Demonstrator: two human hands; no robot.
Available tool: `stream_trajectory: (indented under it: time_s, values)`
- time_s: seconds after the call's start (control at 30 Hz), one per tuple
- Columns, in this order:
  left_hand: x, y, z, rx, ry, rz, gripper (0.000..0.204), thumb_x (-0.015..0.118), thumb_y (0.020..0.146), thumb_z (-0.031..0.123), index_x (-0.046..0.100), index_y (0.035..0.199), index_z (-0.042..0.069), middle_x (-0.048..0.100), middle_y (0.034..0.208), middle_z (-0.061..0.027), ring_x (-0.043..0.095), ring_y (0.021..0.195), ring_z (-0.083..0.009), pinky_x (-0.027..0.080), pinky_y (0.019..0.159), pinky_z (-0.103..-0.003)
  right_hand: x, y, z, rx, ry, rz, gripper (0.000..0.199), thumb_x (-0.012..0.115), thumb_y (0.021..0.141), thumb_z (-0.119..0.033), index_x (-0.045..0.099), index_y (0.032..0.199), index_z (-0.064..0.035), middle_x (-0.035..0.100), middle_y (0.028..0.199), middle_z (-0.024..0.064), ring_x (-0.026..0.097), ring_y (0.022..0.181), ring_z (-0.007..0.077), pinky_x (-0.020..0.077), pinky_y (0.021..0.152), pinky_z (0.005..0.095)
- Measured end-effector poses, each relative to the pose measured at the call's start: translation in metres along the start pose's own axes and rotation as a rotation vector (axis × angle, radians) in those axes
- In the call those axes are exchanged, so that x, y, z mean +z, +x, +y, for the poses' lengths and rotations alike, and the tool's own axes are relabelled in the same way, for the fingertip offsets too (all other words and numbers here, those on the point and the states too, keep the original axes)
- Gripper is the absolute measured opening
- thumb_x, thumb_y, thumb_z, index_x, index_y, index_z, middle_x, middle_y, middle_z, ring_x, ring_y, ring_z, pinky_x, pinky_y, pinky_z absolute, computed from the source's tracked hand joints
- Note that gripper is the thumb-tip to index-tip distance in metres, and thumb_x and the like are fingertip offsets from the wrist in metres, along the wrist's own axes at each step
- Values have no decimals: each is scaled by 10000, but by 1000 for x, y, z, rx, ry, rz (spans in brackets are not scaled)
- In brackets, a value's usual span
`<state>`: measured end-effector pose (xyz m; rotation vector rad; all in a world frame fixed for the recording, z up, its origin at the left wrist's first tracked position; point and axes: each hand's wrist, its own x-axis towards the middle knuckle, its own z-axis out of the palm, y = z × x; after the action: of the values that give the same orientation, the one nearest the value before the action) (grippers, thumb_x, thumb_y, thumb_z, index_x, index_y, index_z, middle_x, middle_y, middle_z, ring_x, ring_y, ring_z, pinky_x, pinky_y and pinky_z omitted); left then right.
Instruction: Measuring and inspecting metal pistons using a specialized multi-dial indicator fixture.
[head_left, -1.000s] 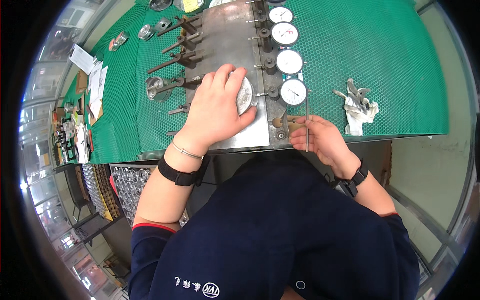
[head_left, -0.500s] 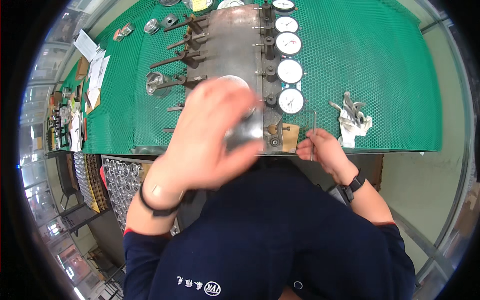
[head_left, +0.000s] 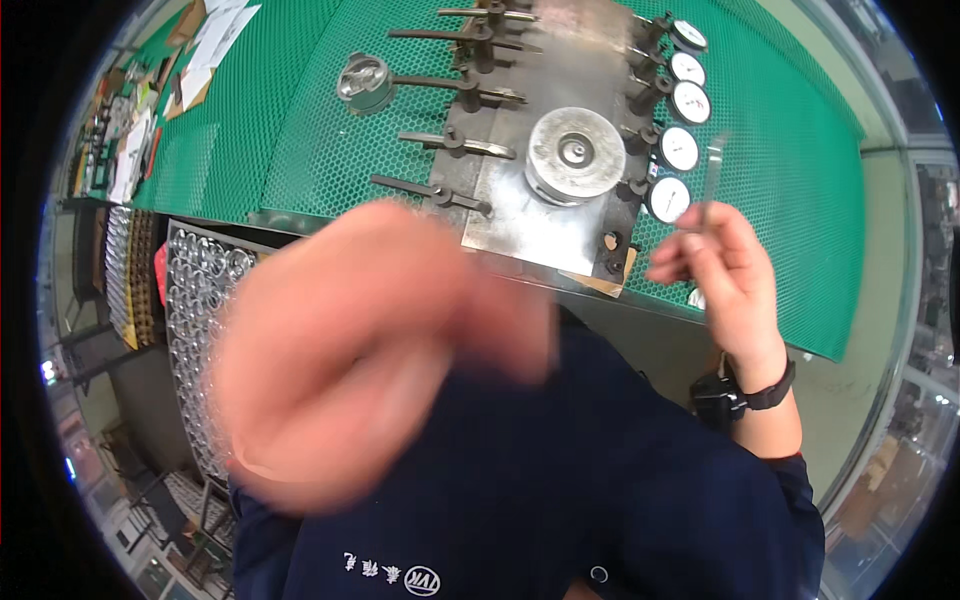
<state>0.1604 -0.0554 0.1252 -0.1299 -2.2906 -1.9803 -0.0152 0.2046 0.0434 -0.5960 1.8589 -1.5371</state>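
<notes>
A round silver metal piston (head_left: 575,160) is sitting on a flat grey steel plate (head_left: 515,222), seemingly already placed. The right hand (head_left: 735,268) is gripping a thin grey metal rod (head_left: 713,172), not yet set down; the left hand (head_left: 345,340) is looking blurred, its grip unclear.

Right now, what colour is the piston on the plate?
The piston is silver-grey; it shows best in the head view.
</notes>
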Motion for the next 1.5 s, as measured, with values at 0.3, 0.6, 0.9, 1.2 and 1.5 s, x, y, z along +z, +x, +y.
stream_trajectory:
  time_s: [0.3, 0.6, 0.9, 1.2, 1.5]
  values:
    - [11, -30, -131, -176, -265, 321, 235, 428, 1019, 127, 591, 1084, -29, 650, 940, -68, 602, 892, -115, 479, 841, -274, 128, 52, -29, -232, -961, -606, 152, 636, 851, -129, 622, 980, -50, 671, 832, 127, 669, 787, 300, 540, 693, 383]
    - [-61, -39, -257, -450, -330, 811, 243, 516, 983, 255, 619, 1069, 52, 431, 725, 62, 366, 596, -33, 315, 517, -190, 98, 122, -40, 58, -1754, -118, 706, 735, 747, -496, 545, 1197, 13, 660, 963, 225, 637, 953, 355, 517, 794, 433]
    - [-35, 6, -299, -322, -814, 658, 340, 513, 997, 294, 624, 1153, 13, 427, 691, 87, 339, 541, 14, 243, 422, -154, 85, 100, -44, -431, -1739, -688, 912, 808, 631, -217, 376, 1421, -77, 520, 1287, 214, 565, 1124, 386, 496, 905, 414]
    - [-36, 13, -306, -259, -946, 663, 265, 524, 971, 201, 576, 754, 56, 492, 618, 12, 409, 476, -83, 331, 416, -234, 89, 106, -39, -91, -1570, -525, 958, 825, 591, -142, 359, 1424, -53, 515, 1250, 192, 572, 1092, 363, 500, 901, 389]
    - [-47, 5, -298, -271, -616, 597, 245, 546, 955, 193, 644, 879, -17, 526, 650, 1, 455, 515, -70, 354, 441, -220, 80, 115, -33, -145, -1479, -474, 959, 836, 568, -117, 396, 1418, -65, 471, 1323, 173, 557, 1129, 297, 471, 950, 388]
